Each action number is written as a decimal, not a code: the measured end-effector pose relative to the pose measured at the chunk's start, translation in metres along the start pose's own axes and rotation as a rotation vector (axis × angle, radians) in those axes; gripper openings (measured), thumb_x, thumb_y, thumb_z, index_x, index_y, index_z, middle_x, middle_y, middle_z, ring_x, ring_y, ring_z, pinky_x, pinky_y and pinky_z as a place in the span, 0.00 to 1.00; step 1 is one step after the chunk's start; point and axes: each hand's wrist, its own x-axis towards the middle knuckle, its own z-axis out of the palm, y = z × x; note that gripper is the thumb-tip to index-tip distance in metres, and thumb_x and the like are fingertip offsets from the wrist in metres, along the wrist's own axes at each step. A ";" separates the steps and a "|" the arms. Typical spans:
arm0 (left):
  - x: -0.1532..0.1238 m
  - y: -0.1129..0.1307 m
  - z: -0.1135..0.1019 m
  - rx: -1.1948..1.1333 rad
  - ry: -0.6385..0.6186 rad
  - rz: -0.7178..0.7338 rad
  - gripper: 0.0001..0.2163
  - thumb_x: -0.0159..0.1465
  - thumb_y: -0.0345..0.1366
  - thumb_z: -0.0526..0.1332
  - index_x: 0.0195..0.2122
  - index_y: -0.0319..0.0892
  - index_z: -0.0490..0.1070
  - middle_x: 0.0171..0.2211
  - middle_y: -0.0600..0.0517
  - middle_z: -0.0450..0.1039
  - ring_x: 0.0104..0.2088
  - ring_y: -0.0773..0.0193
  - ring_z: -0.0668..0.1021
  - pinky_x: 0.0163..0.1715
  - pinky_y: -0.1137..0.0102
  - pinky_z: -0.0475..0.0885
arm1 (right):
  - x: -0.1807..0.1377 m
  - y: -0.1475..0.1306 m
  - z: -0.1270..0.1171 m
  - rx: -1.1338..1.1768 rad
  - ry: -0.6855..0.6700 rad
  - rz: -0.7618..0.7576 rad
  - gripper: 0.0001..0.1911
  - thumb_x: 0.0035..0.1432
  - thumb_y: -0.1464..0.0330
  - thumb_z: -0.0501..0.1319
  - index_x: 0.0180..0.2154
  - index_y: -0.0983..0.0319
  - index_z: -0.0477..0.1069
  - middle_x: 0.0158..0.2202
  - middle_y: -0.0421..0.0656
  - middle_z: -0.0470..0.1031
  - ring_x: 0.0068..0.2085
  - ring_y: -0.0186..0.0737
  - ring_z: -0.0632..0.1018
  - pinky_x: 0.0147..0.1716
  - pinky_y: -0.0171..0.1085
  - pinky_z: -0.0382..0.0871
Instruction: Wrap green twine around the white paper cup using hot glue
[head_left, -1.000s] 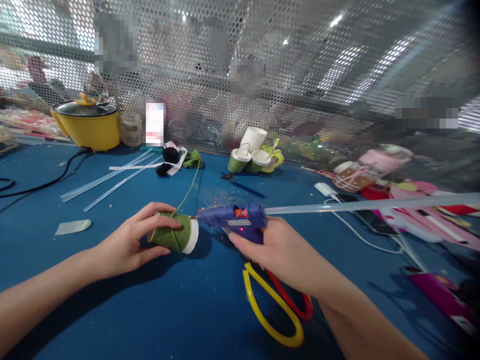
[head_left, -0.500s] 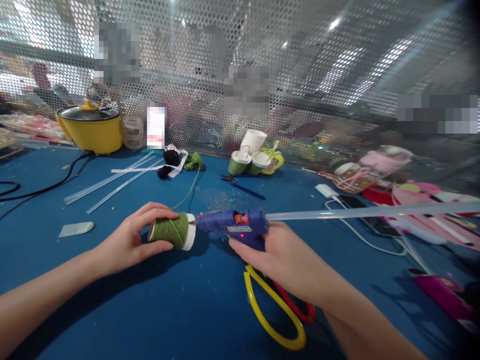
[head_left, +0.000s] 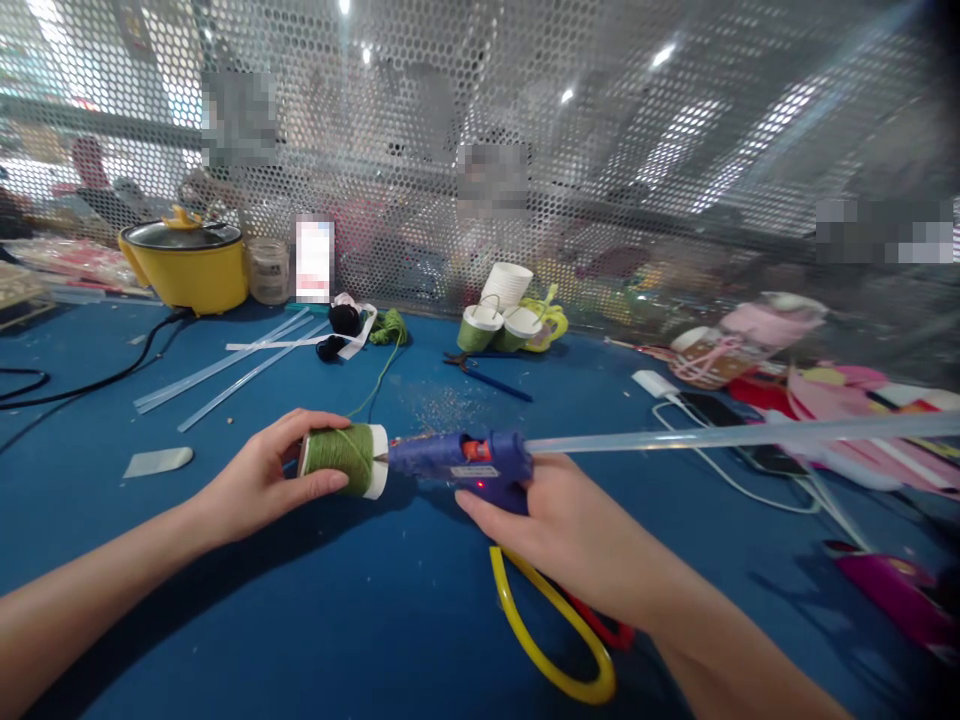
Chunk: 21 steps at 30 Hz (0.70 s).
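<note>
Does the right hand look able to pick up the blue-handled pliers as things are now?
Probably not: the right hand is occupied, gripping the glue gun, which also lies between it and the pliers in this view.

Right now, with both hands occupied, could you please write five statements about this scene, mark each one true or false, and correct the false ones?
1. The left hand holds a green-wrapped cup. True.
2. The right hand grips a blue glue gun. True.
3. The glue gun points away from the cup. False: it points at the cup's white end.
4. A green strand runs from a yarn bundle toward the cup. True.
5. The cup stands upright. False: it is held on its side.
</note>
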 end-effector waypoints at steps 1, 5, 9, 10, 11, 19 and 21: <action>0.000 0.001 0.000 -0.016 0.005 -0.019 0.19 0.57 0.41 0.61 0.48 0.43 0.63 0.42 0.47 0.70 0.39 0.58 0.74 0.37 0.64 0.72 | 0.000 0.000 0.000 -0.002 -0.002 0.002 0.09 0.53 0.66 0.56 0.30 0.62 0.73 0.25 0.40 0.74 0.26 0.37 0.72 0.27 0.33 0.67; 0.001 0.002 0.002 -0.101 0.017 -0.080 0.20 0.55 0.41 0.62 0.47 0.41 0.63 0.40 0.48 0.71 0.37 0.59 0.75 0.37 0.65 0.72 | -0.001 0.002 0.002 -0.003 -0.012 0.016 0.09 0.53 0.66 0.55 0.29 0.62 0.72 0.24 0.40 0.73 0.25 0.35 0.71 0.25 0.32 0.65; 0.001 0.002 0.003 -0.178 0.008 -0.125 0.20 0.55 0.41 0.62 0.47 0.41 0.63 0.38 0.49 0.72 0.36 0.60 0.75 0.37 0.65 0.73 | -0.001 0.003 0.003 0.008 -0.012 0.023 0.09 0.53 0.66 0.56 0.28 0.62 0.73 0.22 0.39 0.72 0.23 0.34 0.69 0.23 0.32 0.64; 0.001 0.002 0.003 -0.185 0.007 -0.130 0.20 0.55 0.41 0.62 0.47 0.41 0.63 0.37 0.50 0.72 0.35 0.60 0.76 0.36 0.65 0.73 | -0.001 0.003 0.004 0.014 -0.009 0.022 0.09 0.52 0.67 0.56 0.29 0.62 0.73 0.22 0.39 0.72 0.23 0.35 0.70 0.23 0.31 0.64; 0.001 0.002 0.003 -0.190 0.007 -0.133 0.20 0.55 0.41 0.62 0.47 0.41 0.63 0.37 0.50 0.72 0.35 0.60 0.76 0.36 0.65 0.73 | -0.001 0.002 0.004 0.019 -0.005 0.020 0.08 0.52 0.67 0.56 0.29 0.62 0.73 0.23 0.39 0.72 0.24 0.35 0.70 0.23 0.31 0.64; 0.001 0.000 0.002 -0.101 0.007 -0.066 0.20 0.55 0.41 0.62 0.47 0.42 0.63 0.40 0.48 0.70 0.38 0.58 0.75 0.38 0.63 0.73 | 0.001 0.001 0.002 0.002 0.023 -0.001 0.08 0.52 0.67 0.56 0.29 0.62 0.73 0.23 0.40 0.73 0.25 0.36 0.71 0.25 0.32 0.65; 0.001 0.000 0.002 -0.049 0.003 -0.026 0.19 0.56 0.41 0.62 0.47 0.43 0.63 0.42 0.47 0.68 0.39 0.58 0.74 0.38 0.63 0.72 | 0.002 0.001 0.001 -0.001 0.032 -0.014 0.09 0.53 0.67 0.55 0.29 0.62 0.72 0.24 0.40 0.73 0.26 0.36 0.72 0.26 0.33 0.66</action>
